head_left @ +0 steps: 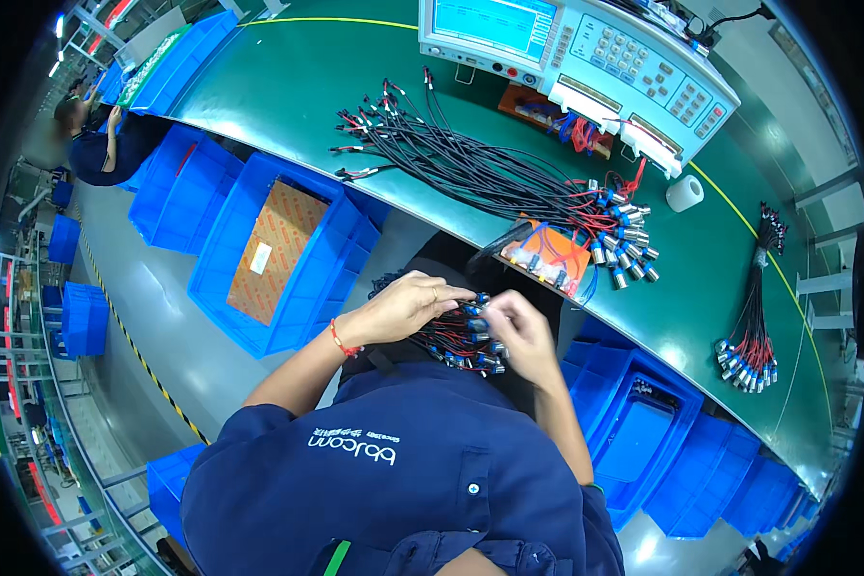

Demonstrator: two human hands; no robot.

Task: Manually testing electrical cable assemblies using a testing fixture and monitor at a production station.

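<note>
Head view: The left hand [415, 305] reaches over a bundle of black and red cables [451, 348] in the person's lap, below the near edge of the green worktop [288, 77]. Its grip shows fingers together and nearly straight, pointing right across the top of the bundle; whether it has hold of a cable cannot be told. A red bracelet [344, 338] is on the left wrist. The right hand [525, 334] is blurred at the bundle's right side, beside the blue-ringed metal connectors. Its grip is partly closed with fingers bent; whether anything is held cannot be told.

On the worktop, a larger spread of black cables [451, 173] lies with metal connectors toward the right, next to an orange block [557, 252]. Behind stands a tester [634, 58] with a lit screen; a white roll [684, 193] is near it. A tied cable bunch [760, 298] lies well apart at right. At far left, a co-worker [115, 149] is beside the worktop.
</note>
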